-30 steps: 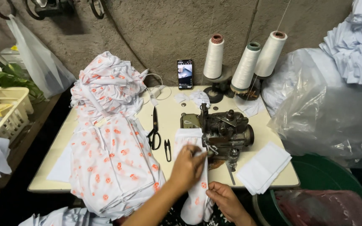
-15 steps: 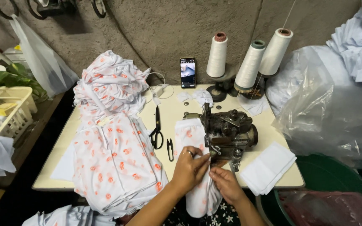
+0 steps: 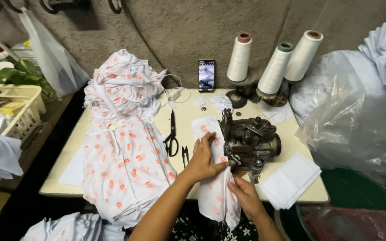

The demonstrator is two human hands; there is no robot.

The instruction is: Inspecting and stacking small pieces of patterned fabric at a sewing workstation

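Observation:
A white fabric piece with orange dots (image 3: 214,196) runs from the table top down over the front edge, lying against the left side of a dark metal sewing machine (image 3: 249,140). My left hand (image 3: 203,158) presses flat on the fabric beside the machine's needle area, fingers curled over the cloth. Lower down, my right hand (image 3: 245,196) pinches the same piece at its right edge just below the machine. Black scissors (image 3: 172,134) and small thread snips (image 3: 185,155) lie left of my left hand.
A tall heap of matching dotted fabric (image 3: 123,147) covers the table's left half. Three thread cones (image 3: 274,67) and a propped phone (image 3: 206,76) stand at the back. Folded white cloth (image 3: 289,180) lies at the right front. Plastic bags (image 3: 354,120) crowd the right; a yellow basket (image 3: 21,111) sits left.
Both hands have slid the dotted piece further up the table beside the machine. My right hand rose from below the table edge to the cloth's right edge.

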